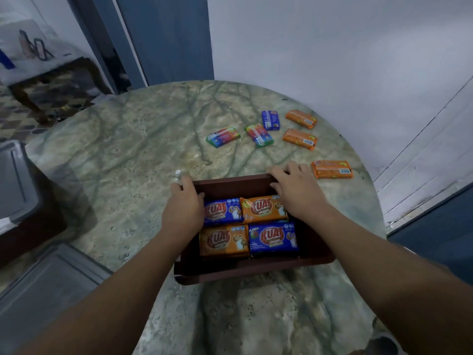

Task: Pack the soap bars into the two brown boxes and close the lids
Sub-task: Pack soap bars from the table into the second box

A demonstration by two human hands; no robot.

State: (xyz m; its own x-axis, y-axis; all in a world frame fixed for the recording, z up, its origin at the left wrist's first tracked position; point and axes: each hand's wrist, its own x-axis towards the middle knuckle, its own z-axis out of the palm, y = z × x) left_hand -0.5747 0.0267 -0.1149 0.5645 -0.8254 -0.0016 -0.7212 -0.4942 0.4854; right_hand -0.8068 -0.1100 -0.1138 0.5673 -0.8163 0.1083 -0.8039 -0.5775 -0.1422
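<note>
A brown box [253,269] sits open on the marble table in front of me, with several blue and orange soap bars [272,238] laid flat inside. My left hand [184,207] grips the box's far left corner. My right hand [294,189] rests on the far right rim, fingers curled over the back wall. Beyond the box lie loose bars: three orange ones [332,169], two rainbow-wrapped ones [223,137] and a blue one [270,120]. Only one brown box is in view.
The round marble table [133,155] stands against a white wall at the right. Grey plastic lids or bins [18,180] sit to my left below the table edge. A blue door frame [163,39] rises behind the table.
</note>
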